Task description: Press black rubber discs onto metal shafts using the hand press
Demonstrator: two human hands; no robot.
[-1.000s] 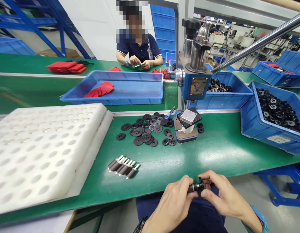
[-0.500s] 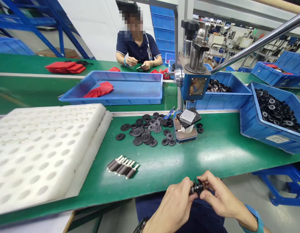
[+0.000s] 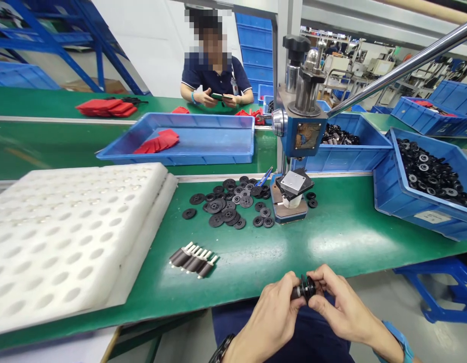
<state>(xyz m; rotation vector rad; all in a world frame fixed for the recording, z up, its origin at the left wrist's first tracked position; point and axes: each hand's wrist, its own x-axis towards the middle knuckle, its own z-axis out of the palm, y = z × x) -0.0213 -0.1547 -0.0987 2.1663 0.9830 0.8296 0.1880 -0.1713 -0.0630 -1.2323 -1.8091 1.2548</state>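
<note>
At six o'clock off the bench edge, left hand [image 3: 273, 315] pinches a black shaft [image 3: 298, 291] lying crosswise; right hand [image 3: 341, 305] grips its wheel [image 3: 309, 287] at three o'clock.

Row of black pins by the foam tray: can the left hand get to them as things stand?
Probably yes, once freed. The pins lie uncovered on the green bench, nothing between, but the left hand and right hand both grip a small black part.

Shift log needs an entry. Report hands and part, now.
Left hand and right hand both pinch one small black part, off the near edge of the green bench. Nothing between them. Loose black discs lie further back.
</note>
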